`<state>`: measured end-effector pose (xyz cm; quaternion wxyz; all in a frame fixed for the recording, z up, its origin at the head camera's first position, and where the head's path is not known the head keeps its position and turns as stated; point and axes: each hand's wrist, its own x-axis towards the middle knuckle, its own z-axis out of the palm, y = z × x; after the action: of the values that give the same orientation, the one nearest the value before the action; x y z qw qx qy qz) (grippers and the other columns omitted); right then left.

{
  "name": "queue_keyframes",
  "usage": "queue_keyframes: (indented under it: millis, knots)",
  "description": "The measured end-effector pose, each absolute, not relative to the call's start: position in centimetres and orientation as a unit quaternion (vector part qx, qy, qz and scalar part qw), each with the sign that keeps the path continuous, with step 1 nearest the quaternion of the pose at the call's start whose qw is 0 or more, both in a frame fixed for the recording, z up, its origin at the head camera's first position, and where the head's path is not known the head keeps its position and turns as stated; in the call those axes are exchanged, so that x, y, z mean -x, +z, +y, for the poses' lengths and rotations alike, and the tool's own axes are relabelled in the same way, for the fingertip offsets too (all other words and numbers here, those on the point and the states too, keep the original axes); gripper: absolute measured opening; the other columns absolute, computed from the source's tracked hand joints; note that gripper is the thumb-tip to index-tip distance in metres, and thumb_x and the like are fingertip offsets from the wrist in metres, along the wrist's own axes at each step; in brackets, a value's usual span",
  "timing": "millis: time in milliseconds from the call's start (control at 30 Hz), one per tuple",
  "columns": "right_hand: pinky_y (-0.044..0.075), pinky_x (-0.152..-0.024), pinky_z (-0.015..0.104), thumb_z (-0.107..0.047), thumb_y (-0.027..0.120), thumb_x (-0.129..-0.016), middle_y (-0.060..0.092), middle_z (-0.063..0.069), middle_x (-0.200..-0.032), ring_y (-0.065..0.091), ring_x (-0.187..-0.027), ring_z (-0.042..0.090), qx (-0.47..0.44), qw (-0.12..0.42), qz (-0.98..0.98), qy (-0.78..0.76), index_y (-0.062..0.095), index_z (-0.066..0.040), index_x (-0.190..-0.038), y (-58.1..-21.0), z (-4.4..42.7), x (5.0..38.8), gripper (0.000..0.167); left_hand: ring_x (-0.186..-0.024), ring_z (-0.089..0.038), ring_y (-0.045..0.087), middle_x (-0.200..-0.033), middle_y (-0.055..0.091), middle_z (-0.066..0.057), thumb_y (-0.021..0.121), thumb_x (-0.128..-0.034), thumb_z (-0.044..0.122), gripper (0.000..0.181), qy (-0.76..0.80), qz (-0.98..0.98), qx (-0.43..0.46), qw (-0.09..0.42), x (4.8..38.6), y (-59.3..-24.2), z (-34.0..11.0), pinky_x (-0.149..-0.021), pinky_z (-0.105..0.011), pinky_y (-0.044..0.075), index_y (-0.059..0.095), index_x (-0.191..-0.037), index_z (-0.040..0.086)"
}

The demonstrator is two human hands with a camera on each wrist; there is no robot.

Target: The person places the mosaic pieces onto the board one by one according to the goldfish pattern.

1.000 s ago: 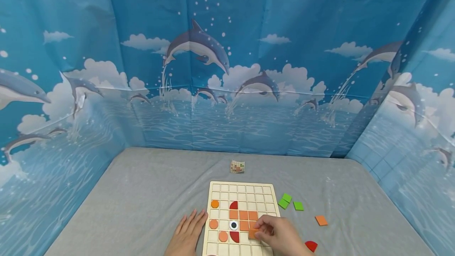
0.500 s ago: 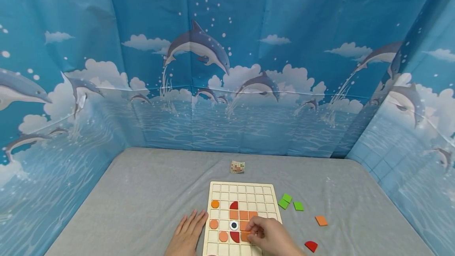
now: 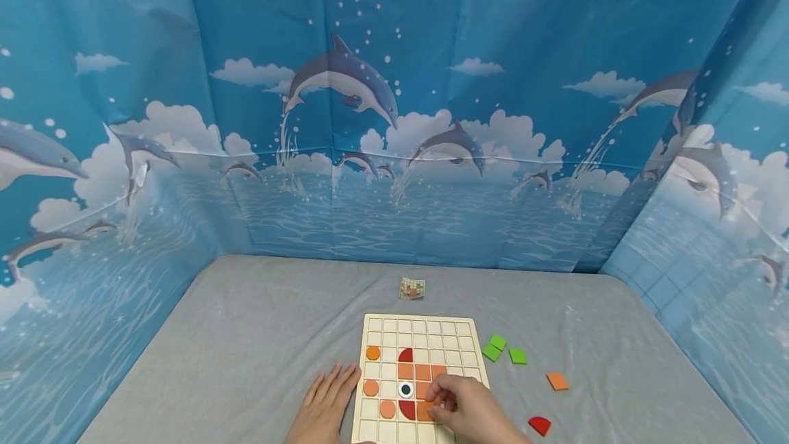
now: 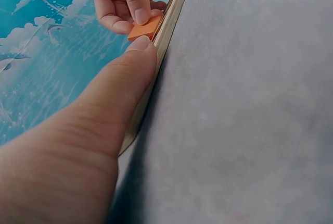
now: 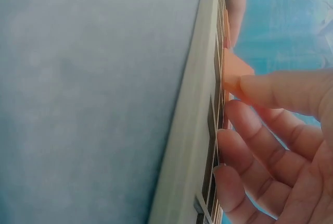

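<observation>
The cream grid board (image 3: 419,326) bears orange squares, red quarter pieces (image 3: 405,355), orange discs (image 3: 372,353) and a black-and-white eye piece (image 3: 405,390). My right hand (image 3: 471,408) pinches an orange square (image 3: 423,411) beside the lower red quarter piece; in the left wrist view this square (image 4: 146,27) stands tilted at the board, and in the right wrist view the thumb and a finger hold it (image 5: 237,67). My left hand (image 3: 327,405) lies flat with fingers straight, its fingertips at the board's left edge. The right hand hides part of the board.
Three green squares (image 3: 517,356), an orange square (image 3: 557,381) and a red quarter piece (image 3: 540,425) lie on the grey cloth right of the board. A small patterned card (image 3: 411,288) lies behind the board. A dolphin-printed curtain (image 3: 394,211) surrounds the table's back and sides.
Over the last second my right hand has moved left with the orange square, from further right on the board to beside the lower red quarter piece. My left hand has stayed put.
</observation>
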<state>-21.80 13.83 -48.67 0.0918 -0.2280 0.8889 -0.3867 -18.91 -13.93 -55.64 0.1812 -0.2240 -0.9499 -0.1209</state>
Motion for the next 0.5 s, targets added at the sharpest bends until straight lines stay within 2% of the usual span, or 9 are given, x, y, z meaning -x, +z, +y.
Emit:
queue_keyframes:
  millis: [167, 500]
  knots:
    - [0.040, -0.051, 0.022, -0.011, 0.076, -0.080, 0.052, -0.013, -0.065, 0.046, -0.057, 0.004, 0.223, 0.095, 0.891, -0.384, 0.063, -0.020, -0.078, -48.66, 13.80, 21.82, 0.015, -0.129, -0.028, 0.040, -0.141, 0.045, -0.005, 0.046, -0.0744, 0.082, 0.101, -0.123, -0.951, 0.224, 0.173, 18.92, -55.59, -13.95, -0.106, -0.021, -0.007, 0.042, -0.142, 0.007]
    - [0.043, -0.053, 0.021, -0.012, 0.076, -0.079, 0.052, -0.017, -0.069, 0.047, -0.060, 0.001, 0.242, 0.067, 0.890, -0.380, 0.068, -0.021, -0.079, -48.98, 14.15, 21.95, 0.012, -0.130, -0.029, 0.037, -0.143, 0.043, -0.006, 0.043, -0.0692, 0.088, 0.110, -0.125, -0.956, 0.223, 0.145, 19.07, -55.42, -14.10, -0.104, -0.019, -0.011, 0.039, -0.143, 0.007]
